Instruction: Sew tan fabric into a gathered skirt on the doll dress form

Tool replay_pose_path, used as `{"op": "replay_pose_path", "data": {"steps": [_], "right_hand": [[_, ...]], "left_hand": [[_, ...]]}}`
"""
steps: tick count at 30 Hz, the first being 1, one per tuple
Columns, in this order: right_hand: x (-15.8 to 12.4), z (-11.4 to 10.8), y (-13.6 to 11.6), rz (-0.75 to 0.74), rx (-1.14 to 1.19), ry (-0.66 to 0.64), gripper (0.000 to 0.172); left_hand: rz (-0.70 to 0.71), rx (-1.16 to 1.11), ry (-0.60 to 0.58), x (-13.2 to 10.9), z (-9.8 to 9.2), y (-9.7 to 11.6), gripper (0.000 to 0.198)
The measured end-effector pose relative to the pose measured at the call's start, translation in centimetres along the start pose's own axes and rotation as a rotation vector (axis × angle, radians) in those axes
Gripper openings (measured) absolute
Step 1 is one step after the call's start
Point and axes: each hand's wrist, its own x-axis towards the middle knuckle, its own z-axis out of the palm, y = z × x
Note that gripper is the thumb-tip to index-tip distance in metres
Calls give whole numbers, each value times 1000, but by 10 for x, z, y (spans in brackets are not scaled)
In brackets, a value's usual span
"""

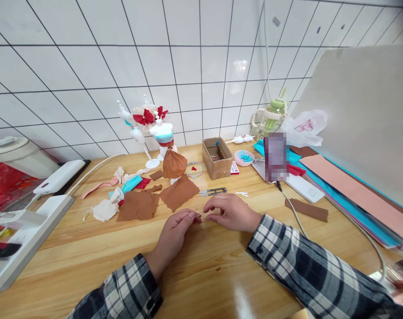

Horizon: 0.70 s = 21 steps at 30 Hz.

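Note:
Above the front part of the wooden table, my left hand (176,230) pinches a thin needle-like piece (197,215) between thumb and forefinger. It is too small to make out well. Just right of those fingertips, my right hand (232,212) is held with fingers curved and apart, with nothing visible between them. Beyond my hands lie a brown cloth square (179,193), a larger brown cloth piece (139,205) and black-handled thread snips (213,192). A gathered brown cloth skirt (174,164) is on a small white doll form (161,130) at the back.
A cardboard box (217,157) stands near the wall beside a pink bowl (244,157) of blue bits. Cloth scraps (104,210) lie at left, near a white power strip (28,243). At right are a green-lidded bottle (274,115), cables and stacked coloured sheets (357,190).

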Motion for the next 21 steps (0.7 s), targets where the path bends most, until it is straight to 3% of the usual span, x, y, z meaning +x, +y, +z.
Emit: {"op": "replay_pose_path", "data": {"steps": [6,9,11,16,19,21], "right_hand": [[-1,-2,7,81,-126,73,12],[0,-3,1,57,-3,129,20],[2,0,-4,-19,102,98,28],[5,13,-10,-81,174,61,11],[5,11,-5,-19,184,80,14],[3,3,4,110,154,151,17]], "left_hand": [[-42,-23,-3,-1,1,1,36],[-9,-36,-44,-2,1,3,39],[28,-38,-77,-2,2,4,43],[98,8,-122,-2,3,2,44],[114,4,-123,-2,3,2,45],[127,-7,-69,-3,1,2,48]]}}
